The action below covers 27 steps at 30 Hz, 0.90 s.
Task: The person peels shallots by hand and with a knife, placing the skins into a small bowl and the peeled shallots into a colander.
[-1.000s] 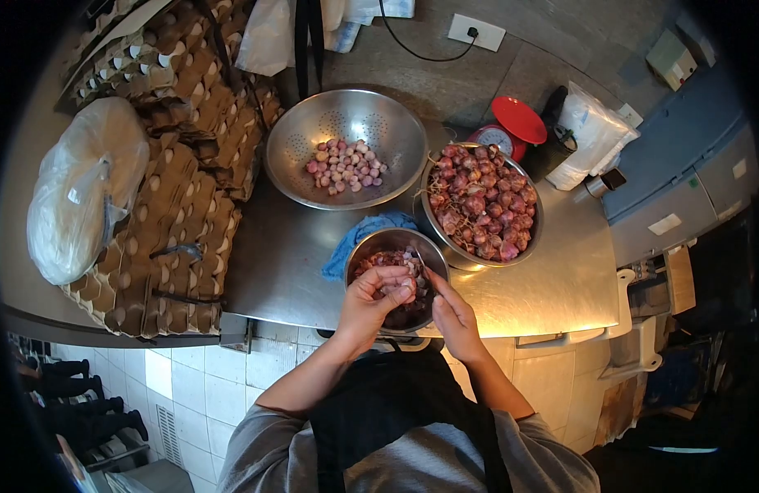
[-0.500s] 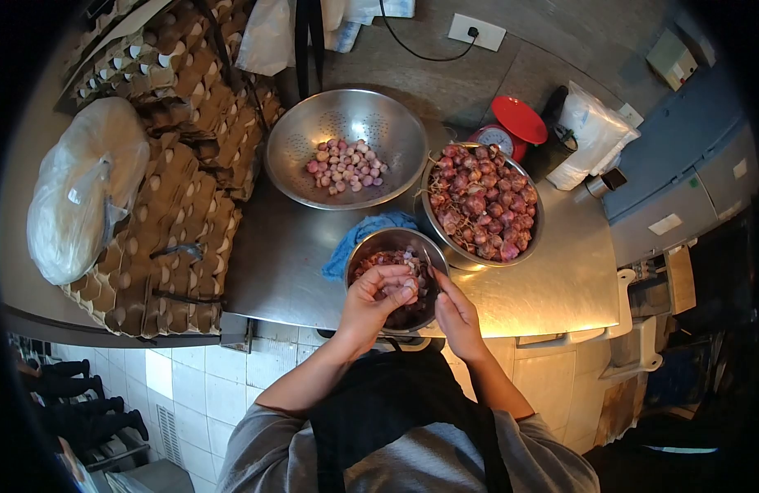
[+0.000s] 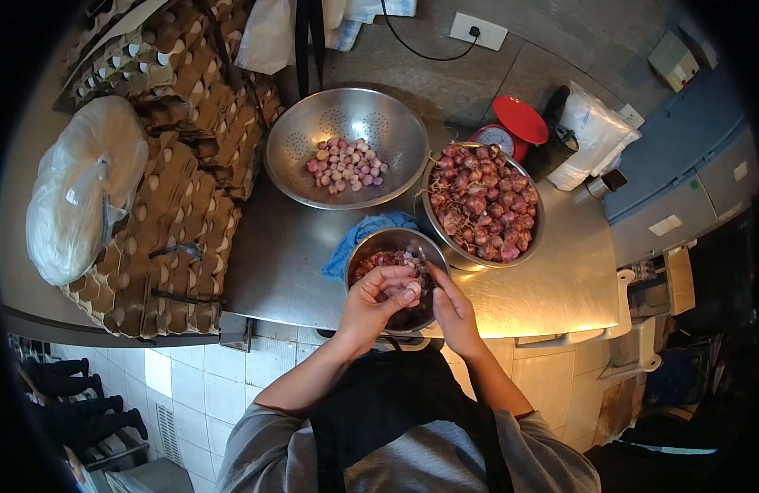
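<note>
My left hand (image 3: 369, 302) is closed around a small peeled-looking shallot (image 3: 413, 287), pinched at the thumb and fingertips. Beside it, my right hand (image 3: 456, 316) grips a small knife (image 3: 423, 254); its thin blade points away from me and its handle is mostly hidden. Both hands are over a steel bowl (image 3: 385, 239) holding reddish peels (image 3: 371, 262). Behind it, a perforated colander (image 3: 287, 146) contains pale pink peeled shallots (image 3: 346, 164). To the right, unpeeled red shallots (image 3: 482, 201) fill another steel bowl (image 3: 538, 237).
A blue cloth (image 3: 352, 241) lies beside the peel bowl on the steel table (image 3: 272, 263). Egg trays (image 3: 174, 238) and a plastic bag (image 3: 87, 189) are stacked left. A red scale (image 3: 519, 123) stands at the back right. Other people's legs (image 3: 83, 403) show lower left.
The knife blade has swung slightly away from the shallot, and my right hand has shifted a little. My left hand still holds the shallot in nearly the same place.
</note>
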Motion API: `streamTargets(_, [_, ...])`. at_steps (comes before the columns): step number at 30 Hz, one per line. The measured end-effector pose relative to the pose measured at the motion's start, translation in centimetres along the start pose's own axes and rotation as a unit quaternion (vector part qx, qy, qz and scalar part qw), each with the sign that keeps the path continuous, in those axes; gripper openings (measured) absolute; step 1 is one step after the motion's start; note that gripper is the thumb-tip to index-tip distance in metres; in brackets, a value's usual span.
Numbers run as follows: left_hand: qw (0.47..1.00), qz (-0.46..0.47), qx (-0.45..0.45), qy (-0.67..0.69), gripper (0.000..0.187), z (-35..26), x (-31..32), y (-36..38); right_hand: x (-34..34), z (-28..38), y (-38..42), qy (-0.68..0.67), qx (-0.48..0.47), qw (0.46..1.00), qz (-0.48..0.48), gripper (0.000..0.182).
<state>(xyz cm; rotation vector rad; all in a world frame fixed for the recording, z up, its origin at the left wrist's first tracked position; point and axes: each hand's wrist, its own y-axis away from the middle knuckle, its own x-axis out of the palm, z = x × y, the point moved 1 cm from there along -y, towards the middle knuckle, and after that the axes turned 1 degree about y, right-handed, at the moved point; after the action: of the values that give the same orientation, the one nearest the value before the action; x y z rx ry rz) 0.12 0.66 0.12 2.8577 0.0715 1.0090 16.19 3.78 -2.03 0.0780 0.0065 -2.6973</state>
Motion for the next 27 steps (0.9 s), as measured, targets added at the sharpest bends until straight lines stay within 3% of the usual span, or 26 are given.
streamTargets(4, [1.000, -0.014, -0.002, 0.022, 0.024, 0.2, -0.5, -0.4, 0.6, 1.2, 0.1, 0.013, -0.052, 0.999, -0.007, 0.043])
streamTargets(9, [0.998, -0.016, 0.000, 0.065, 0.016, -0.1, -0.2, -0.5, 1.2, 1.3, 1.2, -0.011, 0.007, 0.999, 0.052, 0.045])
streamTargets(16, [0.999, -0.023, 0.016, 0.030, 0.016, 0.7, -0.9, -0.8, 1.4, 1.8, 0.8, 0.098, -0.044, 0.994, 0.024, 0.039])
streamTargets(22, [0.999, -0.009, -0.011, 0.031, 0.018, 0.5, -0.8, -0.7, 0.8, 0.8, -0.1, 0.064, -0.061, 0.996, -0.002, 0.038])
streamTargets(24, [0.999, 0.003, -0.026, 0.025, 0.022, 0.4, -0.6, -0.6, 0.1, 1.0, -0.3, 0.009, 0.040, 0.999, -0.007, 0.039])
streamTargets(27, [0.998, -0.003, -0.024, 0.049, 0.028, 0.0, -0.2, -0.7, 0.0, 1.1, -0.2, -0.015, 0.044, 0.999, 0.004, 0.041])
